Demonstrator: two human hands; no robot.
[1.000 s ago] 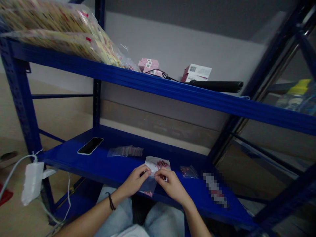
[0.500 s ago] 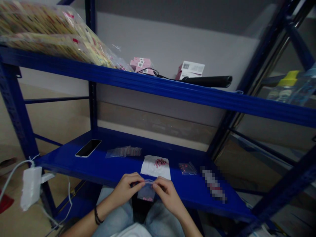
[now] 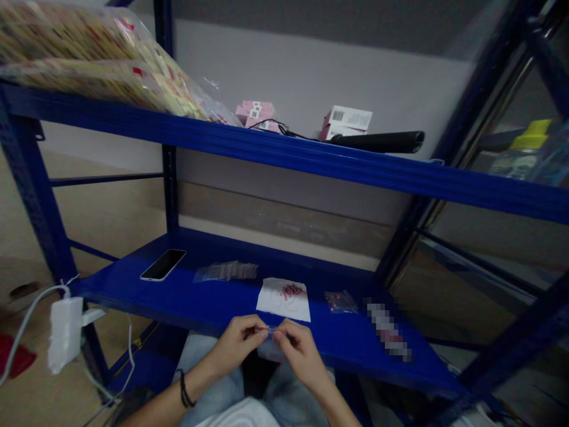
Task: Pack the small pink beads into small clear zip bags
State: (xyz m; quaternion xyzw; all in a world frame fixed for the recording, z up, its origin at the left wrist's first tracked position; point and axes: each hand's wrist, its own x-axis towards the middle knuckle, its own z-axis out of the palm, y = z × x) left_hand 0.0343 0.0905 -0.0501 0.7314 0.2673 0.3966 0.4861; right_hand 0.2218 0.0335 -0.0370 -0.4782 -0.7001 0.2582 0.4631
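A small clear zip bag [image 3: 271, 352] hangs between my hands in front of the shelf's near edge. My left hand [image 3: 242, 342] pinches its top edge at the left, and my right hand [image 3: 299, 345] pinches the same edge at the right. What is inside the bag is hard to make out now. Just beyond my fingers lies a white sheet of paper [image 3: 272, 303] with a heap of small pink pieces [image 3: 292, 291] on it. To the right, another small clear bag [image 3: 341, 302] with reddish pieces rests flat on the blue shelf [image 3: 213, 302].
A row of overlapping clear bags [image 3: 229, 271] and a phone [image 3: 163, 264] lie to the left. At the right is a blurred-out item [image 3: 386, 330]. The upper shelf beam [image 3: 284, 145] crosses above, carrying boxes [image 3: 349, 118] and a black cylindrical object [image 3: 386, 142].
My fingers have come slightly closer together along the bag's top edge. The bag's lower part, where pink pieces showed, is less visible. The whole view has shifted a little.
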